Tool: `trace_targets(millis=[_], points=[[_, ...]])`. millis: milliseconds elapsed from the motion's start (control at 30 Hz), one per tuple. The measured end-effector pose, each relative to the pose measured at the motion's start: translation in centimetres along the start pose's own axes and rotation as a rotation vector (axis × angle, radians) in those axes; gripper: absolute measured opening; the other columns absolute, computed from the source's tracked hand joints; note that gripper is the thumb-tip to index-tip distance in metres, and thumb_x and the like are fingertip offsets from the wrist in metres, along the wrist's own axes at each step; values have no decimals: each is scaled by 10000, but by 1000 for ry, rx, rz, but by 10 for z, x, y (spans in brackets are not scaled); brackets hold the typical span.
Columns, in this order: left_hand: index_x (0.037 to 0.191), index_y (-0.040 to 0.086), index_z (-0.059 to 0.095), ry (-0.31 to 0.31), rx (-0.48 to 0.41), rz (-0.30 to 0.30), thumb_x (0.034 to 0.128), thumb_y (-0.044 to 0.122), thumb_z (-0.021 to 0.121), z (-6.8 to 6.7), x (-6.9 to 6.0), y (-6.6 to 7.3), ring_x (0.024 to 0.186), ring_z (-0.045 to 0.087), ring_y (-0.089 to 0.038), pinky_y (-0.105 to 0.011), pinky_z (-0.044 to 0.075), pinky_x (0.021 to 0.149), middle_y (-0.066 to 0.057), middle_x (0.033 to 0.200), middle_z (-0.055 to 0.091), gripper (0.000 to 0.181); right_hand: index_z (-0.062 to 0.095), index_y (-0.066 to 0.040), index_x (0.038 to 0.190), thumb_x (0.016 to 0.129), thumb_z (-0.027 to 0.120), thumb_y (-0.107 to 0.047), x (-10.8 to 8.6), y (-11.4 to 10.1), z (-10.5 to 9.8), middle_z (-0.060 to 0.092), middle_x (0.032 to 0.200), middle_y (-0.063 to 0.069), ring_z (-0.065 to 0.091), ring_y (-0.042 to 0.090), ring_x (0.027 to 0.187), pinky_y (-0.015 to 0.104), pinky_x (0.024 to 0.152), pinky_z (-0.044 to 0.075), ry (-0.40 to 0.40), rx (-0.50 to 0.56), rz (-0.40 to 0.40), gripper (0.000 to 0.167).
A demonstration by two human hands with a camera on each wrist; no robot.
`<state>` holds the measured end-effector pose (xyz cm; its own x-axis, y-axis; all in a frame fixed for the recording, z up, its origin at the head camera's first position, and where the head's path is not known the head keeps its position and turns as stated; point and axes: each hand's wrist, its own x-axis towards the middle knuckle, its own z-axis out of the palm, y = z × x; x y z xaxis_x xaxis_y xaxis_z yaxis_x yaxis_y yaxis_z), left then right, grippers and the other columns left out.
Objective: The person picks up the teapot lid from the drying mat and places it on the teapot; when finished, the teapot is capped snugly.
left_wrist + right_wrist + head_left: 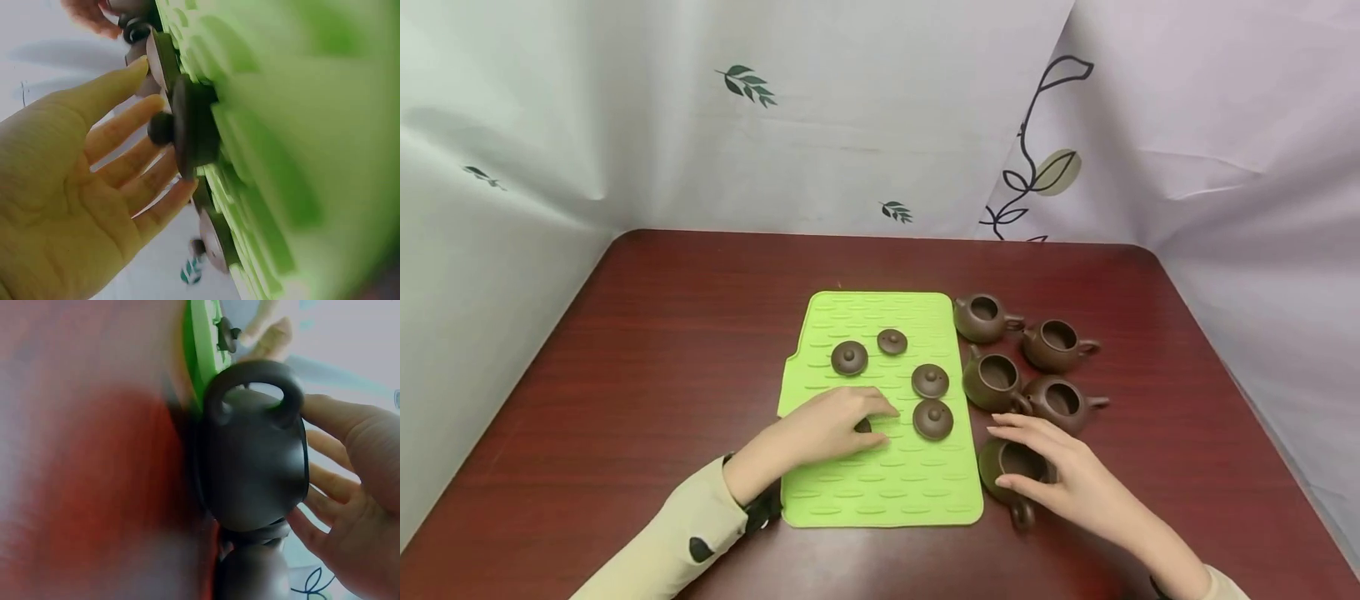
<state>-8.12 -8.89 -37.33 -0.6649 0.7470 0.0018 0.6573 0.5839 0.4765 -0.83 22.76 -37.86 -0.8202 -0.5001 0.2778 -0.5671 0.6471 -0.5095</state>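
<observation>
My left hand (831, 427) hovers low over the green mat (880, 492), fingers spread loosely around a dark brown teapot lid (862, 426) that it mostly hides from above. The left wrist view shows this knobbed lid (195, 128) lying on the mat, thumb and fingers near it without a visible pinch. Beside the mat's right edge, my right hand (1063, 473) reaches over the nearest lidless brown teapot (994, 482). In the right wrist view that teapot (250, 465) stands on the table with its handle toward the camera; the thumb and relaxed fingers are spread about its top.
Other lids (932, 419) lie on the mat, two at its right and two farther back (849, 357). Several more lidless teapots (996, 375) stand close together along the mat's right side. The dark red table (677, 333) meets white patterned cloth (850, 150) behind.
</observation>
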Motion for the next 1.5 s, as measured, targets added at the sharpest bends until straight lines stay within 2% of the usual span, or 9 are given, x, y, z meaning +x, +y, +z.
trace_targets(millis=[133,267,500,700,867,1100,1233,1367,1500], points=[[1157,150,663,-7,39,19,879,301,650,-4,11,8,1007,597,-94,-293,489,871,41,1094,639,317,584,-179,1257,750,786,-265,-7,-1,6,512,1324,39,470,86,1211,76,952,323,0,50,9,553],[1185,171,643,-37,44,35,889,296,636,-8,19,13,1075,573,-88,-287,467,920,50,1155,618,321,598,-168,1235,708,818,-230,-7,-4,12,549,1280,19,498,84,1183,68,949,321,68,62,22,575],[1102,146,678,-64,108,154,915,224,608,-4,44,21,1011,603,-91,-257,481,879,35,1079,642,214,609,-167,1212,602,874,-201,-1,-12,12,603,1181,-84,578,100,1061,59,890,350,135,-19,113,666],[964,166,737,-56,181,123,815,143,715,-2,59,28,918,621,-80,-222,509,776,73,937,686,153,635,-176,1183,586,882,-219,-1,-14,11,641,1131,-73,610,129,1026,82,863,390,144,-40,148,648],[938,184,762,-27,179,125,811,144,714,-1,63,31,912,634,-84,-212,512,773,85,920,707,142,644,-208,1175,587,883,-246,-4,-12,9,638,1134,-103,605,106,1040,85,855,396,139,-24,208,636],[936,189,762,20,117,172,825,129,701,0,65,36,872,651,-45,-175,508,745,101,910,712,140,613,-291,1227,647,827,-410,-13,-10,8,617,1190,-152,567,88,1120,321,851,484,111,20,363,630],[956,166,755,102,59,228,840,119,688,-2,63,47,893,652,-52,-163,495,793,71,938,714,142,575,-295,1272,674,811,-404,-17,-10,11,620,1197,-144,529,8,1140,176,893,429,127,127,403,652],[977,130,748,180,-58,271,850,104,674,-3,60,67,939,657,-86,-150,471,853,23,980,715,150,526,-275,1318,697,807,-351,-18,-12,13,586,1274,-73,501,-29,1165,68,911,369,142,280,438,687],[1002,123,739,214,-89,287,868,96,650,2,60,88,966,651,-85,-134,448,883,15,1008,709,163,460,-282,1378,701,807,-355,-21,-16,12,511,1362,-22,516,79,1180,58,891,361,131,306,549,764]])
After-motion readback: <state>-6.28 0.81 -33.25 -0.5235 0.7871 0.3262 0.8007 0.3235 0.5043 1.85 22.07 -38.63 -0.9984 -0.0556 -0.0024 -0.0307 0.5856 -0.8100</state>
